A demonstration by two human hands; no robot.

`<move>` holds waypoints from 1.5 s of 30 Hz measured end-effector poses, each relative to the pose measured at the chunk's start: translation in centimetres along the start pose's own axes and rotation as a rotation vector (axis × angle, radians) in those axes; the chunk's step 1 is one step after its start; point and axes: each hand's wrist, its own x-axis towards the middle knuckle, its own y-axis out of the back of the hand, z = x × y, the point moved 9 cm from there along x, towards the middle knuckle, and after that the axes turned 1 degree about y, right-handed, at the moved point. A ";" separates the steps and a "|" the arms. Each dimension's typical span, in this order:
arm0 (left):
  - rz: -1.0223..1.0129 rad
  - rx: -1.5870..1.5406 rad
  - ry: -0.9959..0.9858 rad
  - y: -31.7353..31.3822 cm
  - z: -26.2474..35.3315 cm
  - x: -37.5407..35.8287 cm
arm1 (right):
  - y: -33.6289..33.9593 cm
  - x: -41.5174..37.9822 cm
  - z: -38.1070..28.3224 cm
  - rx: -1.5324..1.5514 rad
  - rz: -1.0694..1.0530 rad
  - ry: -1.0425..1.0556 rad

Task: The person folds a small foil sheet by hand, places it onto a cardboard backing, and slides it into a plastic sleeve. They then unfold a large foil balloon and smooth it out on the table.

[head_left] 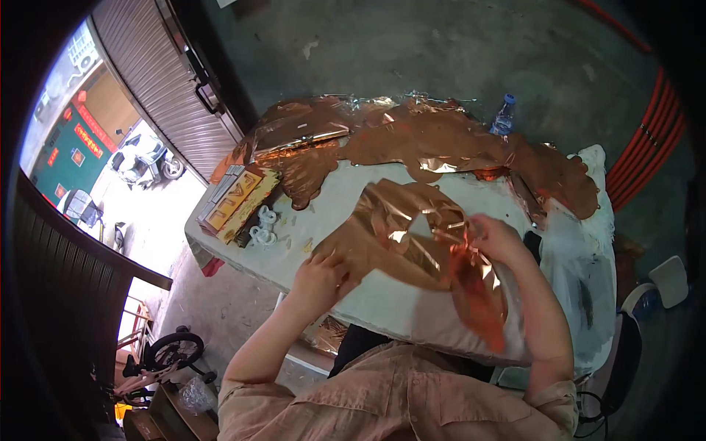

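Note:
A shiny copper-coloured foil piece (353,237) lies bent in a loop on the white-covered table (353,312), with one loose end hanging toward the table's near edge. My left hand (321,281) has its curled fingers on the foil's left end. At the right side of the loop, my right hand (498,239) pinches the crumpled part of the same foil. Its fingertips are partly hidden and slightly blurred. Beyond both hands, more copper foil sheets (419,143) are heaped along the table's far side.
A stack lettered "FALL" (235,202) stands at the table's left, beside a white coiled object (264,226). A blue-capped bottle (504,116) is behind the foil heap. Clear plastic (570,250) covers the right end. Red tubes (647,140) run at far right; a small bicycle (165,356) stands lower left.

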 end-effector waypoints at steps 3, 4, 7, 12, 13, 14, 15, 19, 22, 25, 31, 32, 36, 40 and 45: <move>-0.058 -0.027 -0.020 1.8 0.5 -2.3 | -0.8 -0.7 -0.5 -0.156 -0.001 0.085; -0.060 -0.032 -0.023 2.6 0.9 -2.3 | -0.4 -0.9 -1.1 -0.221 0.112 0.154; -0.209 -0.103 0.054 2.4 0.3 -0.9 | -0.7 0.7 -4.2 -0.081 0.135 0.197; 0.128 -0.151 -0.027 -0.7 -1.4 7.5 | -5.0 4.5 -6.5 -0.049 0.292 0.437; 0.180 -0.151 -0.004 -1.7 -2.0 9.4 | -6.7 5.2 -6.1 -0.177 0.293 0.407; 0.162 -0.162 0.022 -3.2 -2.5 11.1 | -7.8 5.4 -5.9 -0.306 0.292 0.377; 0.145 -0.174 0.048 -4.4 -2.8 12.6 | -8.2 4.8 -6.1 -0.265 0.169 0.295; 0.134 -0.106 0.065 -6.6 -1.6 16.0 | -8.4 3.2 -5.8 -0.318 0.128 0.288; 0.030 -0.301 0.092 -8.9 -1.7 18.0 | -8.0 2.7 -4.1 -0.291 0.108 0.210; 0.157 -0.433 0.031 -7.9 -1.5 18.9 | -5.7 3.1 -4.8 -0.372 0.320 0.310; 0.318 -0.424 0.022 -6.9 -3.4 18.8 | -1.3 11.3 -4.6 -0.070 0.279 0.265; 0.315 -0.432 0.008 -7.2 -3.6 18.9 | -0.5 12.9 -4.5 -0.337 0.423 0.275; 0.344 -0.458 -0.072 -7.4 -3.5 18.8 | -0.2 15.5 -3.5 -0.872 0.554 0.123; 0.392 -0.389 -0.085 -6.5 -3.0 18.5 | 0.3 16.4 -2.9 -0.874 0.390 0.117; 0.338 -0.416 -0.069 -7.0 -2.9 19.1 | 4.1 15.6 -0.6 -0.750 0.419 0.109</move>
